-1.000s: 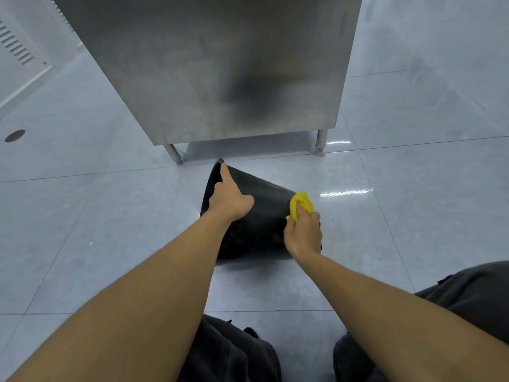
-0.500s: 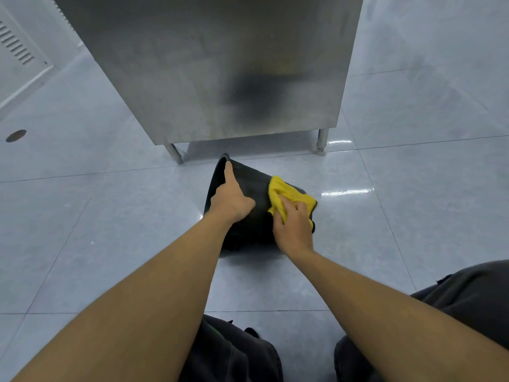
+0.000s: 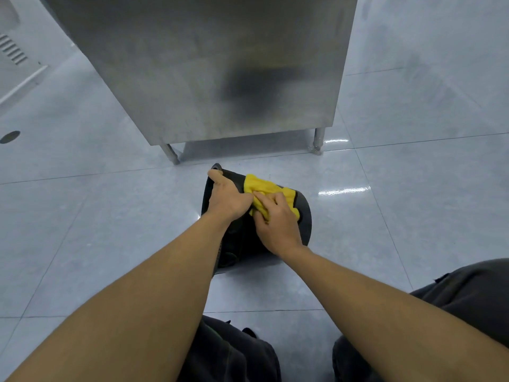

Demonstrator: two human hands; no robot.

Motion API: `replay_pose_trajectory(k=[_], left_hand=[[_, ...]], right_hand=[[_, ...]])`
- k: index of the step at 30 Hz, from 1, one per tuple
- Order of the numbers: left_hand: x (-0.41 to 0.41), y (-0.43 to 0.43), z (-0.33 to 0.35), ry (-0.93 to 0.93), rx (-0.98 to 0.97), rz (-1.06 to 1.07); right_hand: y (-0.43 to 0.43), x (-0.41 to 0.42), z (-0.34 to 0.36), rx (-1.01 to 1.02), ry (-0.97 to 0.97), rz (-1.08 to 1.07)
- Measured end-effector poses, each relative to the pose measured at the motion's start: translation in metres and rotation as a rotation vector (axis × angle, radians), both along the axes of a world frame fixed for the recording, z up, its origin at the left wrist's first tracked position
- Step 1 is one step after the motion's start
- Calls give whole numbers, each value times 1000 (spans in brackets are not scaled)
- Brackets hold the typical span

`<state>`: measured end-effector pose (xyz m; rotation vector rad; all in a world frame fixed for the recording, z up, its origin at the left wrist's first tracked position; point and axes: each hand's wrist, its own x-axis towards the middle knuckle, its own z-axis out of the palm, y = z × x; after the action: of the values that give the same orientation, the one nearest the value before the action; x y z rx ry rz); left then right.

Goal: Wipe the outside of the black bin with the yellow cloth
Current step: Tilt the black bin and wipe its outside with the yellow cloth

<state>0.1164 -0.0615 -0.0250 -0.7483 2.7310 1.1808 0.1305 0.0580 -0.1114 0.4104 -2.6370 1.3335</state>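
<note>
The black bin (image 3: 304,216) lies tipped on its side on the grey tiled floor, its rim to the left. My left hand (image 3: 227,197) grips that rim, thumb stretched along its far edge. A yellow cloth (image 3: 268,186) is spread over the upper side of the bin. My right hand (image 3: 276,217) presses down on the cloth, fingers bent over it, right beside my left hand. Both forearms hide the bin's near side.
A stainless steel cabinet (image 3: 209,67) on short legs (image 3: 319,142) stands just beyond the bin. A round floor drain (image 3: 10,137) sits at far left, with a vent panel (image 3: 12,51) on the left wall. My dark trouser knees (image 3: 468,304) fill the bottom edge.
My right hand has slid the cloth leftward over the bin's upper side, from its right end up against my left hand. The cloth has spread out flatter. The left hand kept its hold on the rim.
</note>
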Motion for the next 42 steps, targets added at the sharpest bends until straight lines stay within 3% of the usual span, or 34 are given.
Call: replay_pose_trajectory(k=[3,6,9,13,17,20,25,29,32,34,38,42], left_hand=[[0,-3,-3,-32,-51,-16],[0,-9,-7,-110,-115,-33],[-1,-9,-10,-144,-177,-44],[-3,-7,-7,-150,-188,-52],[-2,-4,-3,-117,-160,-121],[0,-1,-4,-27,-187,-167],[3,-3,-6,64,-179,-106],[0,-9,-5,-62,-202,-134],[1,-11,-3,-192,-88,-183],[0,-9,-4,-215,-56,-183],[-2,-2,-2,-171,16,-114],[-4,-2,1,-115,-21,-71]], right_hand=[[11,-3,-13,16,-113,-170],[33,-6,-29,51,-377,-388],[42,-4,-34,66,-543,-461],[31,1,-22,127,-379,-358],[8,3,-5,118,-88,-65],[-5,5,4,83,27,108],[8,3,-13,75,-82,-100],[27,-1,-29,43,-393,-396],[34,-2,-30,20,-547,-480],[30,0,-26,51,-496,-452],[20,5,-15,122,-208,-237],[12,5,-7,99,-47,-55]])
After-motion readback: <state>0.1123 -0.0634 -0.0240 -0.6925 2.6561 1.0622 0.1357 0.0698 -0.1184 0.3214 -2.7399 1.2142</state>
